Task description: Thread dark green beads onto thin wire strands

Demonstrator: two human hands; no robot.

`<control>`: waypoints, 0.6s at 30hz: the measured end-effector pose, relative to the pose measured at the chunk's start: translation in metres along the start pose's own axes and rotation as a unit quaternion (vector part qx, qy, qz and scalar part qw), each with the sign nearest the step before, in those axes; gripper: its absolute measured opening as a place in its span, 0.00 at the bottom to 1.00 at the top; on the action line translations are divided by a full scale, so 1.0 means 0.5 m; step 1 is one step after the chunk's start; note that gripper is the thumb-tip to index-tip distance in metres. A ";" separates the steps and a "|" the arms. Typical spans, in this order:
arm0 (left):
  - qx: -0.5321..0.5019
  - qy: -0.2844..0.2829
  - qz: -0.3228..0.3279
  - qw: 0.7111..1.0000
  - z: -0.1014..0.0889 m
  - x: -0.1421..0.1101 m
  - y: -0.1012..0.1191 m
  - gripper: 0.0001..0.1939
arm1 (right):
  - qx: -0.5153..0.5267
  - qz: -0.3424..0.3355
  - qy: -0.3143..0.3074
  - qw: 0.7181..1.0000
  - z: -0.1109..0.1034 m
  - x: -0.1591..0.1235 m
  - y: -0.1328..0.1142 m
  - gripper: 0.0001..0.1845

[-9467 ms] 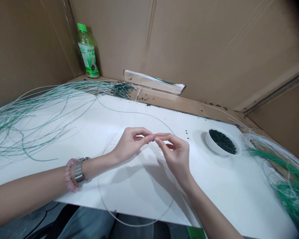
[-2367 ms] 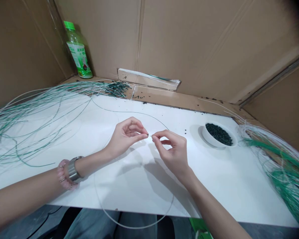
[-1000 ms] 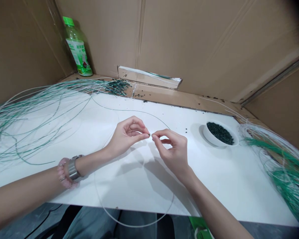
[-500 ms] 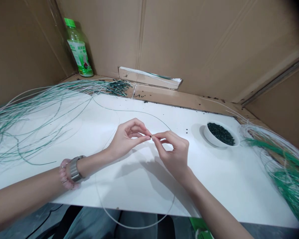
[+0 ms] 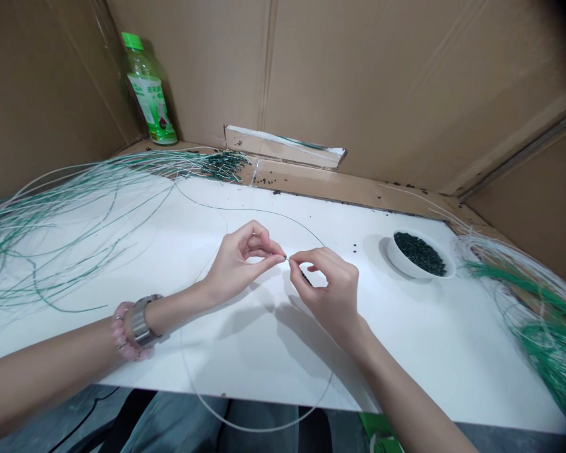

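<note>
Green-and-white wire [image 5: 249,209], single thin strand: lies in a long loop on the counter [image 5: 405,384], arcing across the upper middle and curving back below the hands, with one tip between the fingertips.

Left hand [image 5: 243,261]: nearly closed, thumb and forefinger pinching the wire near its tip, other fingers curled, at centre of the frame.

Right hand [image 5: 327,292]: fingers curled, thumb and forefinger just beside the wire tip and the left hand's fingertips; dark beads [image 5: 305,275] show under the fingers, partly hidden, so the exact hold cannot be told.

Bowl [image 5: 395,255]: white, round, at right of the counter, well filled with dark green beads [image 5: 419,253]; a few stray beads [image 5: 353,248] lie just to its left.

Wire bundle [image 5: 75,214]: many strands fanned over the upper left of the counter, beaded ends [image 5: 224,167] gathered at the back edge.

Second bundle [image 5: 542,314]: looped green and white strands at far right, running off the counter.

Bottle [image 5: 147,91]: plastic, green cap, labelled, upright in the back left corner.

Cardboard walls [image 5: 405,82]: brown, enclosing the counter on the back and sides.

Bracelet [image 5: 120,333]: pink beads, on the left wrist, beside a metal band [image 5: 141,324].
</note>
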State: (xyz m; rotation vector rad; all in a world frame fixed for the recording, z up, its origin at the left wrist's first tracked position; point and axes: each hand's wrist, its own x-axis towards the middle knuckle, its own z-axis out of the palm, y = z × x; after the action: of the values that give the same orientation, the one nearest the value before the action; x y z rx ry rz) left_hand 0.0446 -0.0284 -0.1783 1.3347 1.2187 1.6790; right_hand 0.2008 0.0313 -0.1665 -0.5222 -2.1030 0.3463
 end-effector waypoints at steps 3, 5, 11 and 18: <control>0.013 -0.007 0.017 1.000 -0.003 -0.001 -0.002 0.14 | -0.012 -0.011 -0.008 1.000 0.000 0.000 0.002 0.06; 0.019 -0.011 0.028 0.999 -0.005 -0.002 -0.003 0.14 | -0.019 -0.017 -0.013 1.000 0.000 0.001 0.003 0.06; 0.043 -0.017 0.051 0.998 -0.007 -0.004 -0.006 0.14 | -0.045 -0.036 -0.033 0.998 0.000 0.001 0.005 0.07; 0.232 -0.063 0.147 0.959 -0.024 -0.003 -0.004 0.07 | -0.096 -0.089 -0.099 0.986 -0.007 0.001 0.010 0.10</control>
State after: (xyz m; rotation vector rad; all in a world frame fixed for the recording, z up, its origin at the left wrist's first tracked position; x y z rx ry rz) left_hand 0.0333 -0.0323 -0.1815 1.9595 1.4501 1.5212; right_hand 0.2044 0.0361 -0.1664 -0.4194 -2.3722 0.0956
